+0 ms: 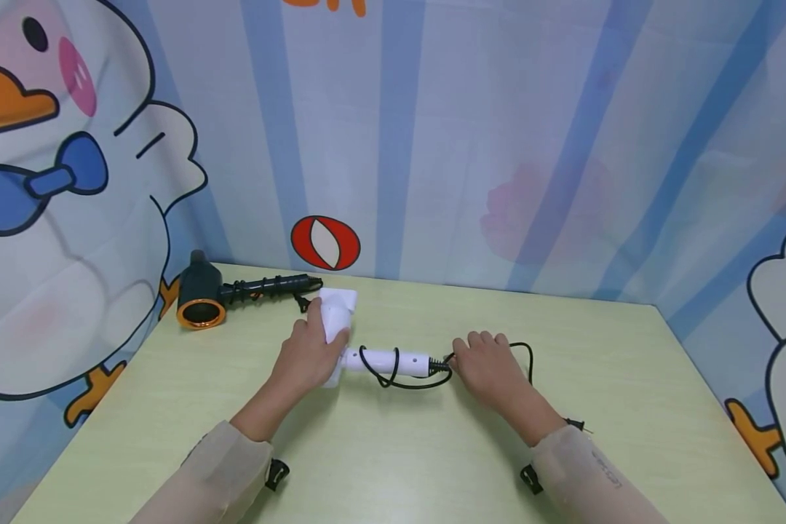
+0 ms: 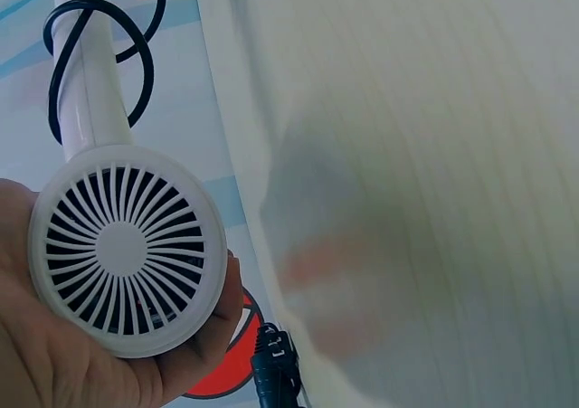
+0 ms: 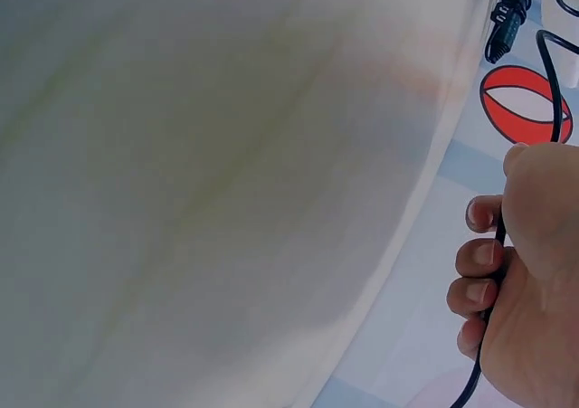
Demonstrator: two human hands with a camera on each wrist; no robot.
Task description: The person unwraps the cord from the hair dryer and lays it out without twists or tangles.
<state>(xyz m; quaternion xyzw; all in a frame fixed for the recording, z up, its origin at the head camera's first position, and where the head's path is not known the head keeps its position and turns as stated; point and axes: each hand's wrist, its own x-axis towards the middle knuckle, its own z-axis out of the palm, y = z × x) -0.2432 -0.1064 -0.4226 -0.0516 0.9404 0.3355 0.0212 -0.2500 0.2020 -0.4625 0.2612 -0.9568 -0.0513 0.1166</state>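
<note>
A white hair dryer [image 1: 383,362] lies across the middle of the head view, its handle pointing right. My left hand [image 1: 309,348] grips its head; the left wrist view shows the round slatted vent [image 2: 122,250] with that hand curled around it. The dryer's black cord [image 1: 409,386] loops loosely about the handle. At the right, my right hand [image 1: 491,370] holds the cord just beyond the handle's end. In the right wrist view, its fingers [image 3: 479,256] curl around the cord [image 3: 554,82]. The cord runs on past this hand to a plug [image 1: 575,423] near the right sleeve.
A black hair dryer [image 1: 199,295] with an orange-ringed nozzle stands at the table's back left, its cord wound around its handle [image 1: 265,288]. The pale table [image 1: 393,451] meets a printed cloth backdrop [image 1: 432,145] behind and at the sides.
</note>
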